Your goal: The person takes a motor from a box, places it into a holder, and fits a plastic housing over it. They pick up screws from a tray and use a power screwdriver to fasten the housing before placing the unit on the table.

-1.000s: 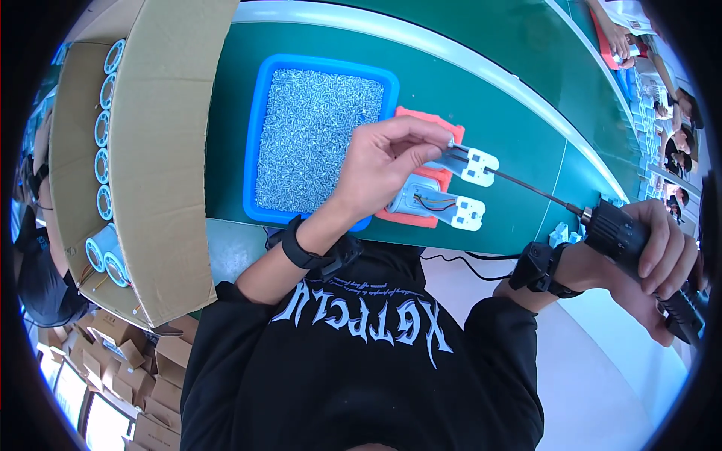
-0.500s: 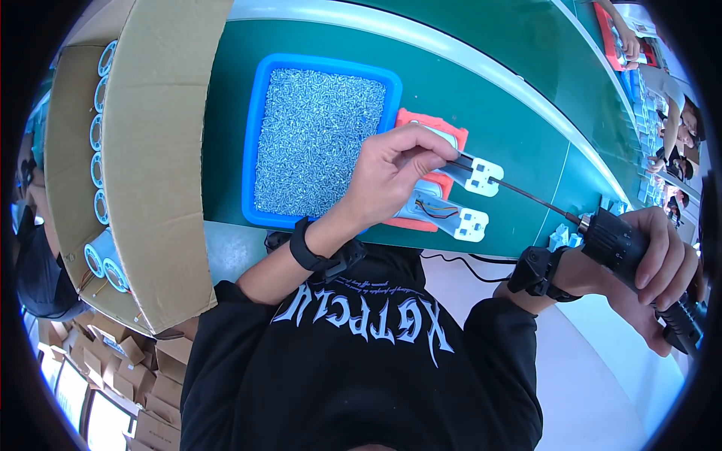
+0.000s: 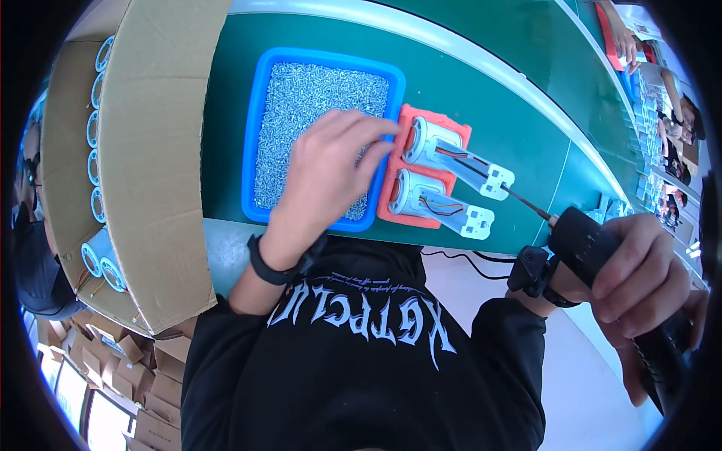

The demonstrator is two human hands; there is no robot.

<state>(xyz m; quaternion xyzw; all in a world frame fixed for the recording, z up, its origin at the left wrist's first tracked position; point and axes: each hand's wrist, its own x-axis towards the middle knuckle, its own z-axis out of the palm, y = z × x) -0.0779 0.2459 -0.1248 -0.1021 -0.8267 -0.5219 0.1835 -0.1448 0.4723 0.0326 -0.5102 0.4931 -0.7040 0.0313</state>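
Observation:
My right hand (image 3: 639, 278) is wrapped round a black electric screwdriver (image 3: 583, 240). Its long thin bit reaches left through the white end plate of the far blue-white cylindrical part (image 3: 434, 143) and into its open channel, where wires show. My left hand (image 3: 331, 165) hovers at the right side of a blue tray (image 3: 250, 150) of small silvery screws (image 3: 316, 94). Its thumb and forefinger are apart, and I see nothing between them. A second such cylindrical part (image 3: 421, 194) lies nearer me. Both parts rest in a red foam holder (image 3: 402, 218).
A tall cardboard box (image 3: 158, 165) with several similar blue-white cylindrical parts (image 3: 98, 244) stands at the left. The green tabletop (image 3: 481, 98) bears the tray and holder. A black cable (image 3: 474, 270) runs along the near edge. Other people sit at the far right.
My left hand has moved left from the far cylindrical part to the screw tray, and its fingers have parted. The screwdriver has shifted left and nearer me, its bit further in the part.

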